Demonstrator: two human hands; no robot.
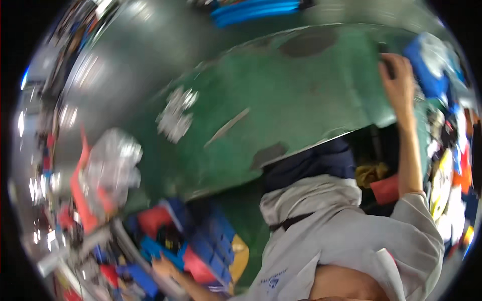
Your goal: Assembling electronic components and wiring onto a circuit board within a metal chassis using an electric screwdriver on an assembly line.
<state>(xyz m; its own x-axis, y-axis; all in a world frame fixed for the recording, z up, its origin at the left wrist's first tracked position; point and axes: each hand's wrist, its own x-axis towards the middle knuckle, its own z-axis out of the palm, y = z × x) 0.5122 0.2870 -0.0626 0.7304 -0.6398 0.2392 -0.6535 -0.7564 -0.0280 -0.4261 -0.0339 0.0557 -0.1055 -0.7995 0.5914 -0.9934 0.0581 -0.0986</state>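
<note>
The left hand (pixel 164 267), grip unclear, is nearest a blue item (pixel 163 250) off the tabletop's (pixel 301 95) near-left edge; at its far right, the right hand (pixel 401 75) grips a dark object (pixel 388 69).

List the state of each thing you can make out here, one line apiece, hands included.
Green tabletop, worn, dark in patches
Clear crumpled plastic, bunched up on the tabletop
Thin pale strip, lying slantwise on the tabletop
Right hand, curled around a dark object
Left hand, blurred beside a blue item; grip unclear
</note>
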